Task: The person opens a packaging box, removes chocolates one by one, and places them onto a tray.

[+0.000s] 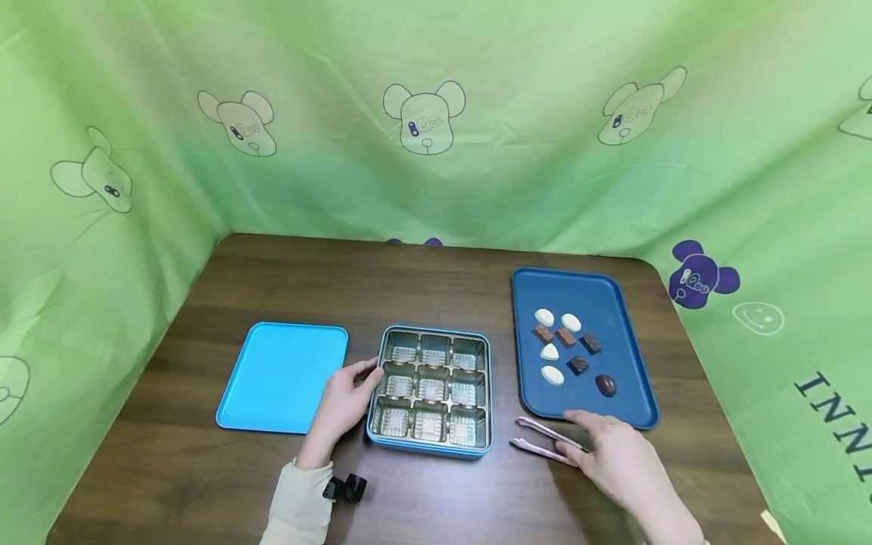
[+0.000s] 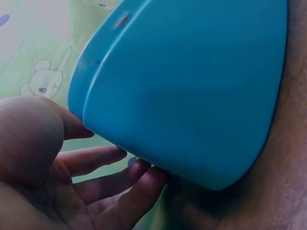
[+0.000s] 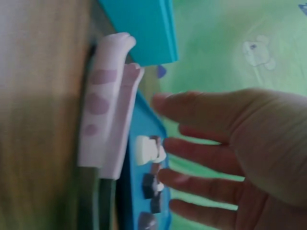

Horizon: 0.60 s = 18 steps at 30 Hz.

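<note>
A square blue tin (image 1: 430, 446) stands mid-table, its shiny divided insert (image 1: 432, 369) showing several bare compartments. At its left side, my left hand (image 1: 346, 400) touches the wall with fingertips and thumb; the left wrist view shows these fingers (image 2: 136, 184) along the tin's edge. Pink-handled tongs (image 1: 543, 448) lie on the table to the right of the tin. Over them hovers my right hand (image 1: 616, 458), covering their far ends in the head view. In the right wrist view its fingers are spread, apart from the tongs' spotted handles (image 3: 98, 105).
A dark blue tray (image 1: 572, 291) at the right bears white, brown and dark chocolates (image 1: 605, 385). Left of the tin lies a light blue square lid or tray (image 1: 282, 378). Green printed cloth (image 1: 429, 189) surrounds the wooden table (image 1: 436, 288).
</note>
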Tool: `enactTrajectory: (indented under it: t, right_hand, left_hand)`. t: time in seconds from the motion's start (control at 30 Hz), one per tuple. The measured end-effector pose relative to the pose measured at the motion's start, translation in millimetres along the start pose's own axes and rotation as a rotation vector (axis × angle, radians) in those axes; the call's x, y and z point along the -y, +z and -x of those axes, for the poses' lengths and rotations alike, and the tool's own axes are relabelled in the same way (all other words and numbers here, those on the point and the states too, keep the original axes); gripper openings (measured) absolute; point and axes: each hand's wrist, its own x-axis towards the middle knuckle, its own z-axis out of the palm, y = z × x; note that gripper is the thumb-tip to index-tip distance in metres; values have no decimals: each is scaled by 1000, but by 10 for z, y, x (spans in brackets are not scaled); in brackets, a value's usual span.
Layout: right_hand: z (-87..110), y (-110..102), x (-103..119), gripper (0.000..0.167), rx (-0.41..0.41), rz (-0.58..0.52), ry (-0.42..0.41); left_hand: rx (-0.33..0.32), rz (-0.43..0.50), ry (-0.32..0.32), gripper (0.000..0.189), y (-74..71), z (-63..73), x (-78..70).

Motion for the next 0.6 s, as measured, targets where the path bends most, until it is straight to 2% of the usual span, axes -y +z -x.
enactTrajectory:
  t: [0.13, 0.27, 0.33, 0.4, 0.53, 0.6]
  right_hand:
    - [-109, -91, 34, 43, -214, -20, -149]
    - [-300, -265, 100, 44, -428, -71, -299]
    - [-416, -381, 167, 51, -488, -127, -336]
    - [-546, -479, 247, 63, -539, -186, -365]
    - [-810, -584, 396, 76, -594, -264, -363]
    - [-959, -573, 450, 80, -611, -293, -348]
  left_hand:
    - [-12, -128, 6, 45, -50, 34, -52]
    - [-51, -289, 60, 54, -223, 41, -206]
    - [-89, -340, 137, 56, -352, 28, -335]
    - [-143, -357, 251, 53, -481, -4, -479]
    - [-259, -368, 504, 46, -661, -157, -719]
    - [-286, -380, 578, 53, -710, -251, -792]
